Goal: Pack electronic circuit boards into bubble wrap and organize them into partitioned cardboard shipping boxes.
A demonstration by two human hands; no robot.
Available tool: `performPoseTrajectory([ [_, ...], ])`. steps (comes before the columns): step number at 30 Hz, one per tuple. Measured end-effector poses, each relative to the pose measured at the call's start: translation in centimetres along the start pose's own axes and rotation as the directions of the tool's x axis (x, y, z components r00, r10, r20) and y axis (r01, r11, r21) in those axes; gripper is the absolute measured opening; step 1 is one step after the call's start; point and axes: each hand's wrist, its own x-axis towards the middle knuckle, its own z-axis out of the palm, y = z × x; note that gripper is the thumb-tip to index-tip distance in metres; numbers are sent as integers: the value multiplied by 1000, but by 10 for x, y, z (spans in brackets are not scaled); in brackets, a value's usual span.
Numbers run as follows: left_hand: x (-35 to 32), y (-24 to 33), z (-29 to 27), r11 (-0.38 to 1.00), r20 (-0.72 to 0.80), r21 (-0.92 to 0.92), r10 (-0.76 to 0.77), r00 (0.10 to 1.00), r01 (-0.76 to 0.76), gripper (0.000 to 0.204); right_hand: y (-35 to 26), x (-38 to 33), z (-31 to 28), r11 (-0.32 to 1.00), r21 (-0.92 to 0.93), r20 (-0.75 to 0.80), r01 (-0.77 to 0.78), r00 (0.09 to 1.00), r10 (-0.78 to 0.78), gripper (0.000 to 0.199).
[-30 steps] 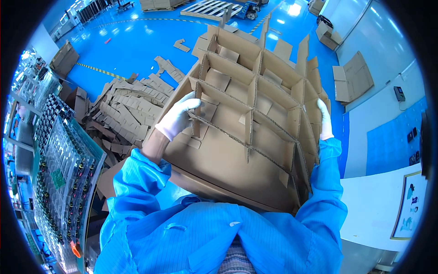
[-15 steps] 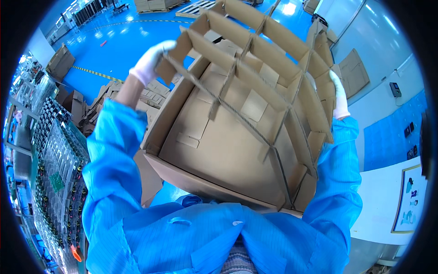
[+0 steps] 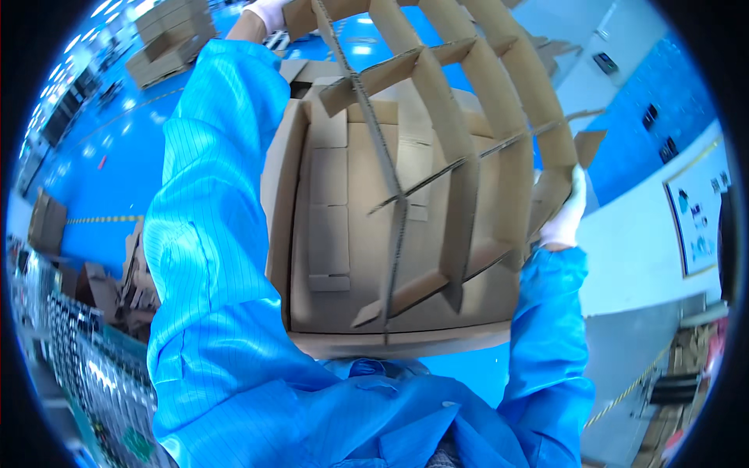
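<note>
1. Nearest are blue sleeves (image 3: 207,234), shiny cloth with fine stripes and deep creases.
2. The open cardboard box (image 3: 398,341) is a smooth brown rectangle; slotted flat cardboard pieces (image 3: 329,195) lie along its left edge.
3. Over the box, reaching past its far and right edges, the cardboard divider (image 3: 462,207) hangs tilted: a grid of slotted strips with corrugated edges. Whether its near end touches the box's near edge, I cannot tell.
4. Beyond the box's right edge, the white-gloved right hand (image 3: 568,214) is closed around the divider's outer panel; cardboard hides most fingertips.
5. Past the box's far left corner, the gloved left hand (image 3: 269,14) grips the divider's end; I cannot tell how its cut-off fingers lie.
6. Farther off, cardboard boxes (image 3: 173,39) stand stacked on the glossy blue floor (image 3: 117,164).
</note>
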Motion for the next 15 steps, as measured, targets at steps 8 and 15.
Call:
performPoseTrajectory([
  [8, 117, -32, 19, 937, 92, 342, -108, 990, 71, 63, 30, -68, -52, 999, -41, -233, 7, 972, -17, 56],
  [15, 141, -122, 34, 928, 295, 370, -156, 943, 38, 63, 33, -103, -105, 973, -190, -241, -135, 967, 87, 61],
])
